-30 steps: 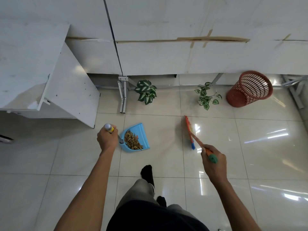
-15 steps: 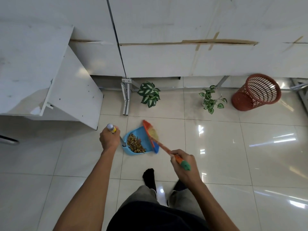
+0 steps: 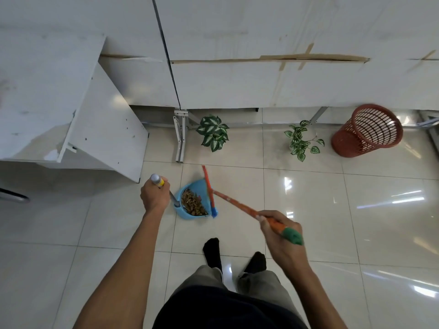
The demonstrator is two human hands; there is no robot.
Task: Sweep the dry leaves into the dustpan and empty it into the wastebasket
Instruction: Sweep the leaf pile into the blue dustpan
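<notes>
A: Where are the 2 hands?
B: The right hand (image 3: 282, 236) grips the broom (image 3: 237, 205) handle; the left hand (image 3: 154, 198) grips the dustpan (image 3: 198, 185) pole.
A: And the leaves (image 3: 192, 204)?
B: In the dustpan, the broom head at its right edge. The basket (image 3: 367, 130) stands far right.

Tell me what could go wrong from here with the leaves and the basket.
1. The dry brown leaves lie heaped in the blue plastic dustpan, which the left hand holds by its long handle; a swing could spill them.
2. The red mesh wastebasket has open holes, so crumbs may fall through.
3. The small green plant stands beside it and could be knocked.
</notes>
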